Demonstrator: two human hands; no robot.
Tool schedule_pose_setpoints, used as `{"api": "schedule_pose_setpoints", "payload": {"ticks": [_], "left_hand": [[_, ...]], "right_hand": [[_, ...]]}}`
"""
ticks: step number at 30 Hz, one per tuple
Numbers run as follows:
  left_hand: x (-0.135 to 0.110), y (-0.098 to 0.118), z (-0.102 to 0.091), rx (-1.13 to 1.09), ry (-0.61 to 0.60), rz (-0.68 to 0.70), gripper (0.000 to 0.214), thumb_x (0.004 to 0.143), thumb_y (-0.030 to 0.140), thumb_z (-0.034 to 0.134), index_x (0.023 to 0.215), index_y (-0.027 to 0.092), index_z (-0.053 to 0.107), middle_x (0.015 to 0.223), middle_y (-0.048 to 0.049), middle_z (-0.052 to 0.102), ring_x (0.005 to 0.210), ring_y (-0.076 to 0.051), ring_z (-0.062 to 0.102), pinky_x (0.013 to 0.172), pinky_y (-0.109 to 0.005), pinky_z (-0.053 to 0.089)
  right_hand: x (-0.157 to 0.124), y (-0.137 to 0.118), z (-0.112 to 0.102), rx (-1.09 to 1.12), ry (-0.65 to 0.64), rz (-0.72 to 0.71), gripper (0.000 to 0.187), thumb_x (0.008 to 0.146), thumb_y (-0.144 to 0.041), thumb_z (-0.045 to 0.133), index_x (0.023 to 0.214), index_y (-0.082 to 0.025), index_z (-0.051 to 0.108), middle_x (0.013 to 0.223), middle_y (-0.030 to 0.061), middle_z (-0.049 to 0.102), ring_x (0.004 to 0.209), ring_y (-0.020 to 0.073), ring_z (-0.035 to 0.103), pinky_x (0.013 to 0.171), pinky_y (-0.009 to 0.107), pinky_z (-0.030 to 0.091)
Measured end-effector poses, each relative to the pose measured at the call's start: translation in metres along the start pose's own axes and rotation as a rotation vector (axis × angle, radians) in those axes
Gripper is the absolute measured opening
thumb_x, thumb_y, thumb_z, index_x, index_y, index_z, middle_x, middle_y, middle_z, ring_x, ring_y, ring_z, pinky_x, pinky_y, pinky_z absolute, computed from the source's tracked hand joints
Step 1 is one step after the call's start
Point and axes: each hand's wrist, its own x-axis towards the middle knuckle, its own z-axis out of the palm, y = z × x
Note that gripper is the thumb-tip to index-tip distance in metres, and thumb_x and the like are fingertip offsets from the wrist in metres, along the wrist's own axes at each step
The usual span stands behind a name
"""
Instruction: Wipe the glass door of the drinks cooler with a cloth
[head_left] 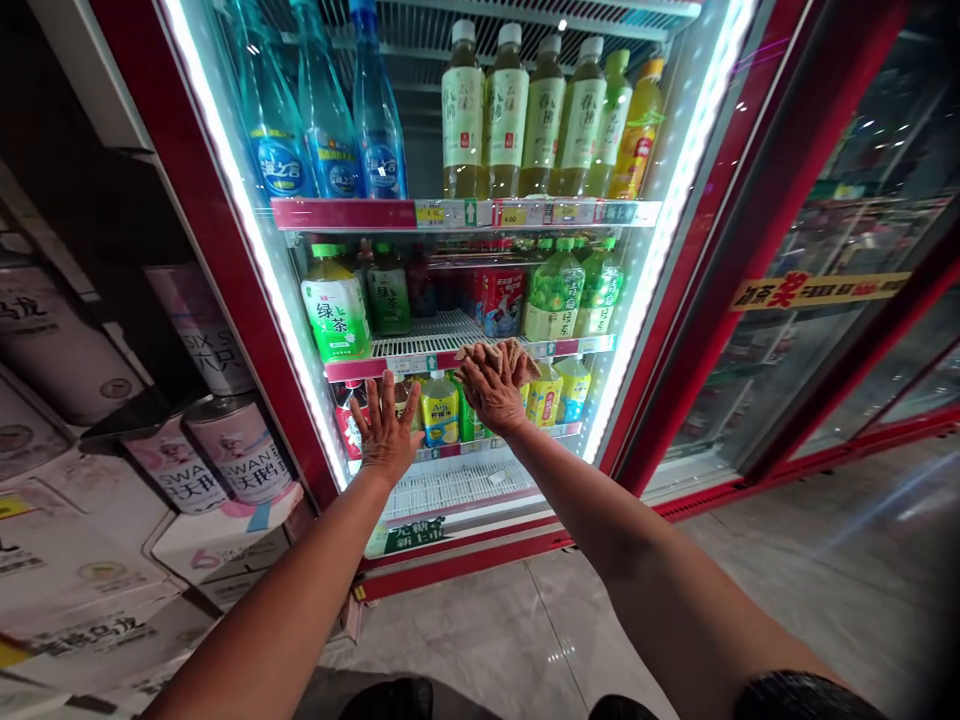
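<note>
Before the red-framed cooler (465, 574), a crumpled cloth (519, 356) under the right hand (495, 397).
Knobbly and tan, it bunches across the middle shelf's straight edge (349, 371), fingers curved over it; the left hand (387, 440) spreads wide, with room between them. Rounded plastic bottles (439, 410) stand behind; wire grid (442, 496) shows below.

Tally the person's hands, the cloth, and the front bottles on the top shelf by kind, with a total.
Left hand and right hand: 2
Cloth: 1
Blue bottles: 3
White-capped bottles: 4
Green-capped bottle: 1
Orange-capped bottle: 1
Total: 12
</note>
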Motion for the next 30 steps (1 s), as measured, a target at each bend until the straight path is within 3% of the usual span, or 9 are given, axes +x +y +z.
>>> {"api": "schedule_pose_setpoints", "payload": {"ticks": [6,9,12,15,19,22,26,28,30], "left_hand": [[-0.002,-0.01,0.001,0.052,-0.044,-0.02,0.102,0.076,0.033,0.083,0.16,0.034,0.025,0.169,-0.0126,-0.006,0.154,-0.039,-0.013,0.119,-0.071,-0.004],[-0.005,-0.019,-0.002,0.07,0.02,0.009,0.101,0.077,0.031,0.082,0.161,0.032,0.025,0.169,-0.0131,-0.007,0.155,-0.038,-0.013,0.121,-0.069,0.0],[-0.007,-0.03,-0.006,0.076,0.068,-0.005,0.102,0.076,0.037,0.083,0.161,0.03,0.026,0.169,-0.0151,-0.005,0.155,-0.04,-0.011,0.12,-0.071,0.001],[-0.007,-0.039,-0.008,0.081,0.065,-0.026,0.103,0.074,0.039,0.085,0.16,0.031,0.029,0.17,-0.0149,-0.001,0.155,-0.041,-0.01,0.118,-0.074,0.001],[-0.008,-0.045,-0.008,0.089,0.054,-0.022,0.101,0.074,0.035,0.085,0.159,0.035,0.031,0.17,-0.0135,0.005,0.155,-0.04,-0.008,0.119,-0.073,0.003],[-0.012,-0.053,-0.01,0.095,0.034,0.016,0.096,0.077,0.026,0.082,0.158,0.036,0.031,0.17,-0.0122,0.005,0.156,-0.037,-0.005,0.121,-0.07,0.007],[-0.021,-0.069,-0.012,0.115,0.057,-0.002,0.088,0.082,0.026,0.077,0.158,0.032,0.033,0.17,-0.0124,0.0,0.156,-0.037,-0.008,0.122,-0.068,0.012],[-0.024,-0.076,-0.013,0.115,0.047,-0.021,0.087,0.082,0.028,0.077,0.158,0.033,0.034,0.17,-0.0116,0.0,0.155,-0.038,-0.007,0.122,-0.069,0.012],[-0.026,-0.079,-0.013,0.109,0.018,-0.027,0.087,0.082,0.027,0.077,0.157,0.035,0.034,0.17,-0.0103,0.003,0.156,-0.038,-0.004,0.122,-0.068,0.012]], "right_hand": [[-0.017,0.007,0.004,0.0,-0.048,-0.329,0.052,0.1,-0.035,0.056,0.151,-0.04,0.045,0.152,-0.0024,0.055,0.155,0.0256,0.026,0.128,0.06,-0.004],[-0.006,0.0,0.004,-0.017,0.031,-0.22,0.055,0.1,-0.038,0.056,0.153,-0.037,0.043,0.157,0.0007,0.049,0.157,0.0281,0.018,0.126,0.064,-0.005],[0.006,-0.025,0.011,-0.014,0.078,-0.104,0.055,0.1,-0.039,0.053,0.154,-0.035,0.042,0.16,0.0021,0.045,0.159,0.0319,0.009,0.123,0.07,-0.006],[0.003,-0.043,0.016,0.007,0.034,-0.207,0.053,0.101,-0.037,0.052,0.153,-0.036,0.042,0.157,-0.0004,0.048,0.158,0.0302,0.012,0.124,0.068,-0.006],[-0.005,-0.037,0.012,0.007,0.045,-0.445,0.05,0.101,-0.033,0.054,0.15,-0.039,0.047,0.152,-0.005,0.055,0.156,0.0227,0.022,0.129,0.054,-0.006],[0.004,-0.038,0.008,-0.006,0.091,-0.392,0.052,0.101,-0.035,0.054,0.152,-0.034,0.045,0.154,-0.0022,0.053,0.157,0.0233,0.019,0.13,0.052,-0.003],[0.02,-0.06,0.015,0.003,0.103,-0.211,0.055,0.101,-0.036,0.053,0.155,-0.032,0.041,0.158,0.0025,0.047,0.158,0.0307,0.012,0.127,0.064,0.0],[0.019,-0.068,0.021,0.018,0.081,-0.25,0.054,0.101,-0.035,0.053,0.154,-0.032,0.042,0.158,0.0021,0.047,0.158,0.0313,0.015,0.127,0.064,0.003],[0.013,-0.069,0.024,0.034,0.032,-0.378,0.052,0.101,-0.034,0.054,0.152,-0.035,0.044,0.157,-0.0006,0.049,0.156,0.0287,0.023,0.128,0.06,0.007]]}}
